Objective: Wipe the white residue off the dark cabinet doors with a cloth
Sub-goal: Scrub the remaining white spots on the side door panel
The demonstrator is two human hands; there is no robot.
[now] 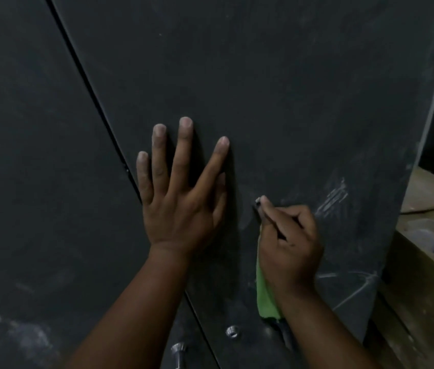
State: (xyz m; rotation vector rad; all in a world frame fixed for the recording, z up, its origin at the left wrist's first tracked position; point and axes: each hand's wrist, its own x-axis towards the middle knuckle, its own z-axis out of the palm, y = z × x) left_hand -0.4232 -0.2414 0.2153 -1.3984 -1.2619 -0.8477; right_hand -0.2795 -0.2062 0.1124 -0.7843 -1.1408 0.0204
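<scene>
Head view: green cloth (266, 294) under right hand (289, 243), beside flat left hand (181, 206).

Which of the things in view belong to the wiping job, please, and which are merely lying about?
Belonging to the job:
green cloth, held in the right hand
right cabinet door with white streaks
left hand, flat on that door

Lying about:
two metal knobs
clutter on the wooden shelf

Dim, murky picture with low contrast; the dark cabinet doors (263, 89) swallow most light. The left hand (181, 198) casts a soft shadow to its right. Straight door edges bow from wide-angle distortion, and the whole view is slightly soft and grainy
</scene>
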